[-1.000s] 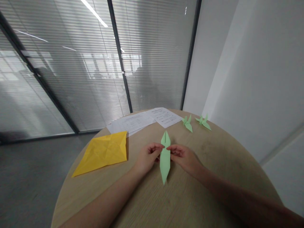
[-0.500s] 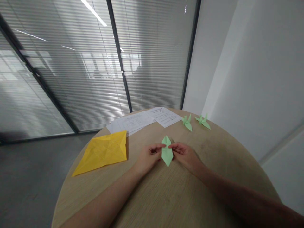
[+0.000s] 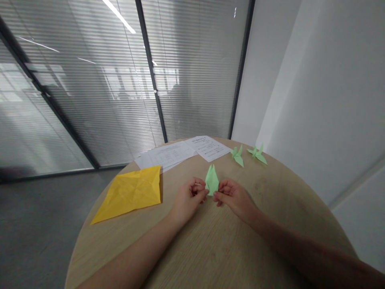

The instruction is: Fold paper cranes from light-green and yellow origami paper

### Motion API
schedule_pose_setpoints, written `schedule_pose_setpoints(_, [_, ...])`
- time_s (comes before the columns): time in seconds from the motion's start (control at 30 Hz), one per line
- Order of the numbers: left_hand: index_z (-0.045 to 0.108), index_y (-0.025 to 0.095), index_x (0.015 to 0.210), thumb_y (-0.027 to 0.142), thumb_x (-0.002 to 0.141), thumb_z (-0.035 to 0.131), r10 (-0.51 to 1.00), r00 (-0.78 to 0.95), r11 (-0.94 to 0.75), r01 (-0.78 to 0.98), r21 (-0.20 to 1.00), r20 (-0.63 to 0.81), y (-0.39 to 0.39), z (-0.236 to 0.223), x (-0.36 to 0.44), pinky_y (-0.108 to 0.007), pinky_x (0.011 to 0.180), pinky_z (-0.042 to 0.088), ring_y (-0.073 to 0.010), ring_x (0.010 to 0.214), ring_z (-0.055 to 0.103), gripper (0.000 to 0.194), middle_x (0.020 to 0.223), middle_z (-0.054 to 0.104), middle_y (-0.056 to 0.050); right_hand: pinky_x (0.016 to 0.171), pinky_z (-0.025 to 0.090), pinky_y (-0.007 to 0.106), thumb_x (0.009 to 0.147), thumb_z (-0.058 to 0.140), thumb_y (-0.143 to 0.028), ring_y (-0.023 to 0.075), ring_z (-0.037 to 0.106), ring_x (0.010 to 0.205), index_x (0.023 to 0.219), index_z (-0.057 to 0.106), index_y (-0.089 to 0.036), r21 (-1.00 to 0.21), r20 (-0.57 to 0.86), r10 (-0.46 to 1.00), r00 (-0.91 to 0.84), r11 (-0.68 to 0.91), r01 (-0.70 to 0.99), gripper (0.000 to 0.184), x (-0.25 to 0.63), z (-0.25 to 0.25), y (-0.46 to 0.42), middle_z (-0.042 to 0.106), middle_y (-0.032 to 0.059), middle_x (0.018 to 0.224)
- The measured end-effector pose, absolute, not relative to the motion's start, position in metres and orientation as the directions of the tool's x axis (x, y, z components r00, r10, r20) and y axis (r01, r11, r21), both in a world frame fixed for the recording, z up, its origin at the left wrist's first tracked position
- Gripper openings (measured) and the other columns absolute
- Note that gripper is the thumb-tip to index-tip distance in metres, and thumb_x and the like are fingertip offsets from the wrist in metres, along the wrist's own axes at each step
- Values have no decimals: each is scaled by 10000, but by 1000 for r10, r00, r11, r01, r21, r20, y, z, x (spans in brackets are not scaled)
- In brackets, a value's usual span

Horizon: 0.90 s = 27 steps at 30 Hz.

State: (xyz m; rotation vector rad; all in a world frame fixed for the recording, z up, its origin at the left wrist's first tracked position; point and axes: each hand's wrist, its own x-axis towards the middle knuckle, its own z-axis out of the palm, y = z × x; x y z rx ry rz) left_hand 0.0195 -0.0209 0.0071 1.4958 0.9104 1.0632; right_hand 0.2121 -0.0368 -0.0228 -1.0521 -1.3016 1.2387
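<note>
Between my two hands is a folded piece of light green origami paper point(image 3: 212, 180), its two narrow points facing away from me and its lower edge folded up. My left hand point(image 3: 191, 195) pinches its lower left corner between thumb and fingers. On the other side, my right hand point(image 3: 233, 196) grips the lower right corner, thumb in front and fingers behind. Farther off to the right, two finished green paper cranes, a nearer one point(image 3: 238, 156) and a farther one point(image 3: 258, 154), rest on the wooden table point(image 3: 192, 249).
To the left lies a creased yellow sheet of paper point(image 3: 132, 192), reaching the table's edge. Printed white sheets point(image 3: 207, 147) overlap at the far side. Behind the table stands a glass partition with blinds point(image 3: 192, 80), and a white wall point(image 3: 325, 88) is to the right.
The lower pointed part of the green paper has been folded up, so it looks shorter with two points at the top. Both thumbs have moved down to its bottom edge.
</note>
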Motion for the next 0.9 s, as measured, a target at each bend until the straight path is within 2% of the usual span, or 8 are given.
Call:
schedule_pose_setpoints(0.13, [629,163,1077,359,772,768,930,338,-156,11,988,144,-20,8,19,-253,570,476,-125,540,567,389,600,628,54,572,545,287,698,857,-392,180,689,581,1069,572,-242,-995,69,994,-88,63,-72,491,212,-23,-36,722,-29,672])
schedule_pose_setpoints(0.2, [683,148,1036,377,781,764,929,351,-141,36,989,120,-19,8,17,-254,573,469,-118,534,553,353,593,613,48,586,549,285,713,855,-396,178,696,603,1103,613,-231,-997,50,992,-116,44,-55,488,212,-23,-36,729,-19,689])
schedule_pose_setpoints(0.3, [725,149,907,404,784,766,931,355,-128,86,988,90,-17,7,15,-258,578,469,-119,546,556,286,611,629,21,593,541,273,735,848,-431,160,686,609,944,666,-218,-999,28,987,-160,24,-26,350,213,-23,-38,732,1,711])
schedule_pose_setpoints(0.4, [729,157,840,435,793,760,938,337,-133,127,983,84,-16,5,15,-261,578,476,-127,560,563,284,633,646,1,589,530,264,718,863,-460,147,667,596,831,653,-213,-1000,6,987,-164,4,-11,344,213,-24,-39,729,8,706])
schedule_pose_setpoints(0.53, [717,163,786,487,817,726,939,326,-165,152,975,108,-18,4,16,-267,572,482,-137,583,560,325,654,632,-6,592,526,263,716,874,-491,146,661,602,810,641,-211,-1000,-10,984,-180,-12,-9,376,213,-24,-40,727,15,721])
schedule_pose_setpoints(0.67, [706,160,763,481,829,705,934,340,-180,184,966,110,-20,6,16,-268,585,467,-132,587,548,327,652,617,-3,578,526,269,773,810,-603,161,677,610,765,606,-212,-1000,-5,978,-208,-9,-17,441,213,-26,-39,705,19,713])
schedule_pose_setpoints(0.9, [704,160,808,481,804,744,936,345,-113,103,988,71,-22,8,17,-270,610,483,-137,600,576,324,653,635,-1,584,544,272,794,782,-651,138,648,571,798,618,-196,-999,7,957,-289,-5,-43,484,214,-23,-42,713,21,730])
